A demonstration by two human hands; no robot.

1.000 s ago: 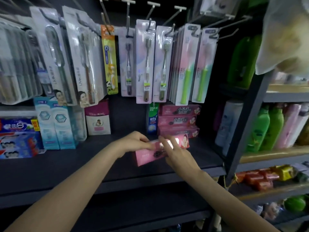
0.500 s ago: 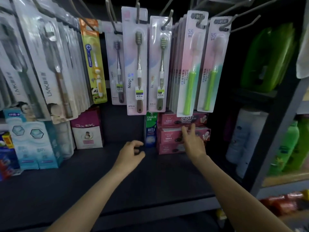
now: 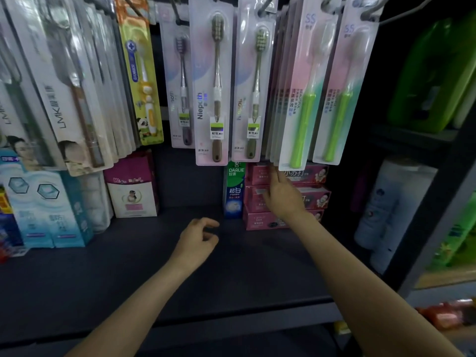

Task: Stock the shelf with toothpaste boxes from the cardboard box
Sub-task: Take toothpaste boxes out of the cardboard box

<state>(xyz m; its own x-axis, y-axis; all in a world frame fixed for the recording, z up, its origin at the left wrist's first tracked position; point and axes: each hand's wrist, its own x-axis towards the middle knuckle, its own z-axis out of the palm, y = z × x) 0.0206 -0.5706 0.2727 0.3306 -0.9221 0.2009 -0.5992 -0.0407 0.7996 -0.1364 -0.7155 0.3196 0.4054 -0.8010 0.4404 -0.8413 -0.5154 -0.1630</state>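
Observation:
Three pink toothpaste boxes [image 3: 315, 197] lie stacked flat at the back right of the dark shelf [image 3: 128, 274]. My right hand [image 3: 280, 197] rests against the front of the stack with its fingers straight, touching the upper boxes. My left hand [image 3: 197, 238] hovers over the shelf to the left of the stack, fingers loosely curled, holding nothing. A green and blue Darlie box [image 3: 234, 189] stands upright just left of the pink stack. The cardboard box is out of view.
Carded toothbrushes [image 3: 213, 81] hang on hooks right above the pink stack. A pink and white box [image 3: 132, 186] and tall blue boxes [image 3: 43, 202] stand at the left. Bottles [image 3: 386, 202] fill the neighbouring bay behind a dark upright.
A second ago both hands held a pink box at the shelf's front. It now lies on the stack, my right hand against it, my left hand drawn away. The view moved closer.

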